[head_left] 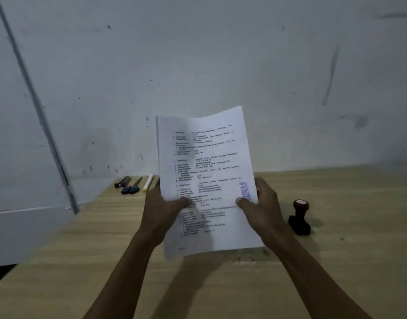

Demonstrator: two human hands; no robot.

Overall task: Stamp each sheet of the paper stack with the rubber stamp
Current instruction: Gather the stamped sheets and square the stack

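Pale wood-grain counter [336, 261] against a scuffed white wall [221, 65]. Far left of the fingers, near the wall: scissors [131, 187] with blue handles, beside a white marker [148, 183]. Left hand [162, 204] gripping the paper stack [204, 180], fingers clamped on its left edge, thumb on the front. Stack held upright above the counter, slightly curled, printed with black text lines, a blue stamp mark [244, 190] just above the right thumb. Right hand [261, 204] with fingers clamped on the right edge. Right of those fingers, apart, rubber stamp [300, 217] standing upright on the counter: dark base, reddish knob. Bare counter beyond it and toward the near edge.
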